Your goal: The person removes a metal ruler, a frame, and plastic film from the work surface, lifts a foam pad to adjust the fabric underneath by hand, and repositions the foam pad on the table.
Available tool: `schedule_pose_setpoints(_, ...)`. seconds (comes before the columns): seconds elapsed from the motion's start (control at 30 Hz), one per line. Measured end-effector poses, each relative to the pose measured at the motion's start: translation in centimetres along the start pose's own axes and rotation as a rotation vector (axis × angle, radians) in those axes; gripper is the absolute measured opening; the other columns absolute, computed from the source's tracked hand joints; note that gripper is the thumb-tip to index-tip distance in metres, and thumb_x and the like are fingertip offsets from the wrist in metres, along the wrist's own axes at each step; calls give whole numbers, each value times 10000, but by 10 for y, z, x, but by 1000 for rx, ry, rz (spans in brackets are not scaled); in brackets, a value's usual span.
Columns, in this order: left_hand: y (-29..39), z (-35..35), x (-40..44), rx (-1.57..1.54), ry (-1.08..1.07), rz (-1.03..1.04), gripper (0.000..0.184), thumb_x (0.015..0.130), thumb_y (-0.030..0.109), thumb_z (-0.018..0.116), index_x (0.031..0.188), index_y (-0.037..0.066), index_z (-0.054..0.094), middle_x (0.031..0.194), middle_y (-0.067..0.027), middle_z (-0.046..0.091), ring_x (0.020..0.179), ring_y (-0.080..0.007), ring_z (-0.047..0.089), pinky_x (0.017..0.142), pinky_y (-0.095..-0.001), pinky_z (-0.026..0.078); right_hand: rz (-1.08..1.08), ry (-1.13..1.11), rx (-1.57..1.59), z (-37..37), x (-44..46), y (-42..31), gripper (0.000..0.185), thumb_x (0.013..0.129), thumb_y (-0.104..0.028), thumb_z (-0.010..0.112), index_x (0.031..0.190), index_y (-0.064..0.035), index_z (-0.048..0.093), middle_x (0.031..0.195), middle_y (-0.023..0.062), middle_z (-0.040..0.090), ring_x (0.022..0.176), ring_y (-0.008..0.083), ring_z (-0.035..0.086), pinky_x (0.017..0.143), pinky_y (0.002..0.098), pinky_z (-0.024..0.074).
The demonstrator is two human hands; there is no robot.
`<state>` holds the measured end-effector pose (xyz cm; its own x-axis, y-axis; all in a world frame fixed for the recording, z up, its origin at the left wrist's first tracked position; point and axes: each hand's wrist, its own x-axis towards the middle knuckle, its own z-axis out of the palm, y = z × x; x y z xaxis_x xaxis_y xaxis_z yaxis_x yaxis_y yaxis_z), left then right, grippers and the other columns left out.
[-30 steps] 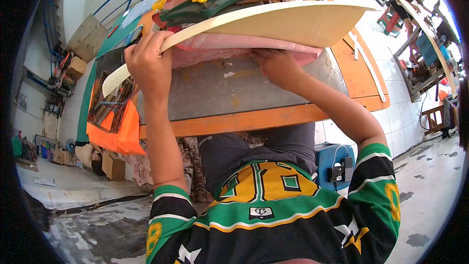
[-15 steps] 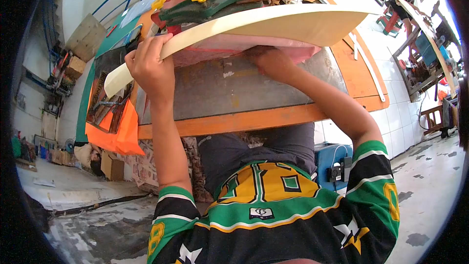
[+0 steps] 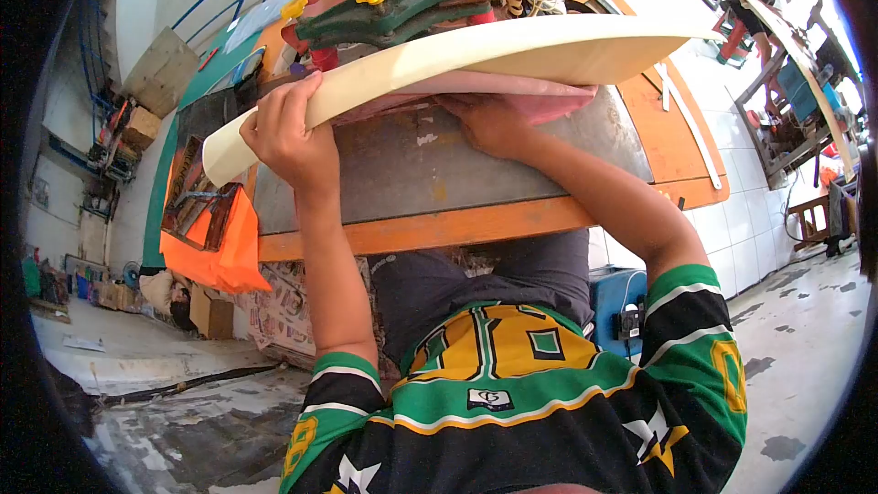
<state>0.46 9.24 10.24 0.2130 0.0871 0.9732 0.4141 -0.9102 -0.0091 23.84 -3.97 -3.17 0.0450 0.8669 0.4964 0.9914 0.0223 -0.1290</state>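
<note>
Cream sheet (image 3: 540, 44): bowed, raised at a tilt above the counter (image 3: 439, 227), long axis left to right. Left hand (image 3: 297, 137): grip grasping the sheet's near edge toward its left end; the tip projects beyond the fingers. Right hand (image 3: 489, 126): at the near edge of the pink material (image 3: 553, 107) below the sheet; fingers partly hidden, cannot tell whether the grip is clenched or released.

Edges: the sheet's right end is unsupported by either hand. Far edge lies close to the green frame (image 3: 393, 16) in this view; contact cannot be judged.

Room: bare metal plate (image 3: 439, 187) from the hands to the near wooden edge. Left: tool tray (image 3: 197, 210), near the sheet's tip. Right: white strip (image 3: 699, 144), well apart from the hands.
</note>
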Motion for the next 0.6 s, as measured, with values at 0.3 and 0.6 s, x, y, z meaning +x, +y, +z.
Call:
schedule_pose_setpoints(0.3,5,6,-20,-24,75,-36,237,818,39,709,1024,125,788,996,-26,758,1006,-224,704,959,-363,417,206,-513,-497,15,26,-21,460,925,-141,588,1369,-31,639,1178,229,734,1111,424,696,968,617,534)
schedule_pose_setpoints(0.6,3,13,-17,-41,135,-20,171,839,91,745,999,136,784,983,23,762,997,-166,702,930,-333,392,-35,-103,-592,0,46,-54,315,902,-161,633,1138,-4,771,1214,197,733,1170,386,685,970,597,537)
